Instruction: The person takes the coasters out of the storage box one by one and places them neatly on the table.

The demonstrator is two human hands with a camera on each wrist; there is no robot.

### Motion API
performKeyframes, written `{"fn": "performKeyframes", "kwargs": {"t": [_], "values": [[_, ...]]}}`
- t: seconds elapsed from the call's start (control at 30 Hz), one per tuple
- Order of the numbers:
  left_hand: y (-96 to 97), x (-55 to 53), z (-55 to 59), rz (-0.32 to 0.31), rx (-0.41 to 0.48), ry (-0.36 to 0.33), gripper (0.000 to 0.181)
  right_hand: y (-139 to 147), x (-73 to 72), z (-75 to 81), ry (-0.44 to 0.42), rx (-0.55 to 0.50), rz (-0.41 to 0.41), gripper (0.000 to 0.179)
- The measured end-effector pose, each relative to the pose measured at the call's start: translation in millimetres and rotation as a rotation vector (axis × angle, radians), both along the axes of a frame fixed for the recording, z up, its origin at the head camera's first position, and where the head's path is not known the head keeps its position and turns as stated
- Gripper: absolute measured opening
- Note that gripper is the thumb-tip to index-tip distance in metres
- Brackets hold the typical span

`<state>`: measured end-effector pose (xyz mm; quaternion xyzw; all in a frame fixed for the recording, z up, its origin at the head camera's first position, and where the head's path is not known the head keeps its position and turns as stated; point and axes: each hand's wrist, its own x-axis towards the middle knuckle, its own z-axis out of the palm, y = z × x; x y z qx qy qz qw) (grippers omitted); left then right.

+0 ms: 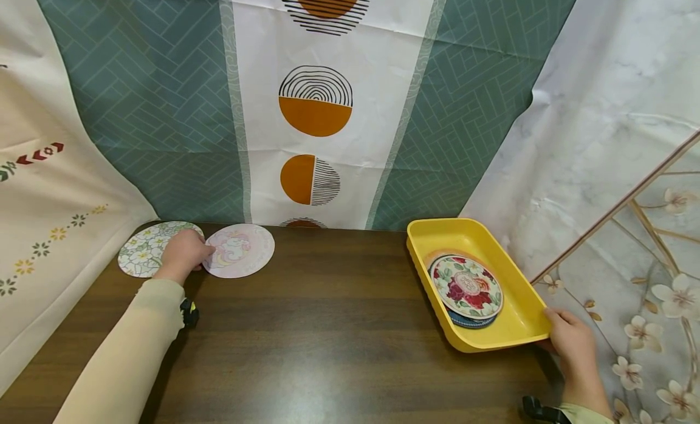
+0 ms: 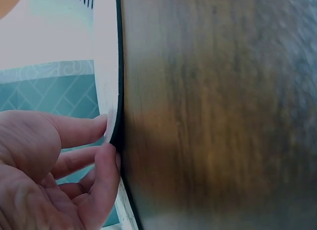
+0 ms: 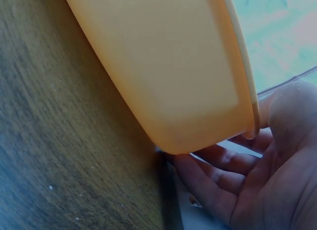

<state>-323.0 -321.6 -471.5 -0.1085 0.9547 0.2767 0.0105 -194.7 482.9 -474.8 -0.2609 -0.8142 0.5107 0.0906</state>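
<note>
My left hand (image 1: 185, 254) pinches the left edge of a round pale-pink placemat (image 1: 240, 250) with a unicorn print. In the left wrist view, thumb and fingers meet at the rim of the thin disc (image 2: 110, 47), which has a dark underside. Partly under that hand in the head view lies a round floral placemat (image 1: 143, 254) in white, yellow and green. At the right, my right hand (image 1: 574, 345) grips the near right corner of a yellow tray (image 1: 522, 308), thumb over the rim and fingers below. Inside the tray is a stack of round mats, topped by a red-rose one (image 1: 466, 286).
The dark wooden table (image 1: 322, 327) stretches between the two hands. A green and white patterned cloth (image 1: 180, 108) hangs along its back edge. A cream cloth (image 1: 54, 229) borders the left side, and a flowered marble-print cloth (image 1: 612, 169) the right.
</note>
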Motion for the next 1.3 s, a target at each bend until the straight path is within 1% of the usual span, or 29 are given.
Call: {"fn": "performKeyframes", "kwargs": {"t": [0.23, 0.53, 0.83, 0.97, 1.1, 1.2, 1.3], "values": [[4.4, 2.9, 4.7, -0.017, -0.030, -0.018, 0.029, 0.0, 0.6, -0.8, 0.000, -0.001, -0.002, 0.059], [9.7, 5.1, 11.7, -0.043, -0.089, -0.038, 0.034, 0.6, 1.5, -0.8, -0.003, 0.000, -0.005, 0.059], [11.0, 7.4, 14.7, -0.042, -0.101, -0.051, 0.030, 1.7, 0.8, -1.5, -0.003, 0.004, 0.002, 0.059], [10.4, 7.5, 14.1, -0.040, -0.108, -0.039, 0.029, 2.4, 0.0, -1.9, -0.008, 0.010, 0.006, 0.060], [9.4, 4.3, 11.2, -0.026, -0.121, -0.037, 0.028, 2.1, -0.5, -1.6, -0.011, 0.015, 0.008, 0.061], [10.2, 2.0, 10.0, -0.013, -0.127, -0.049, 0.027, 1.5, -0.8, -1.2, -0.015, 0.020, 0.009, 0.061], [12.8, 1.1, 10.8, -0.011, -0.124, -0.055, 0.024, 1.5, -0.8, -1.1, -0.012, 0.016, 0.006, 0.061]]}}
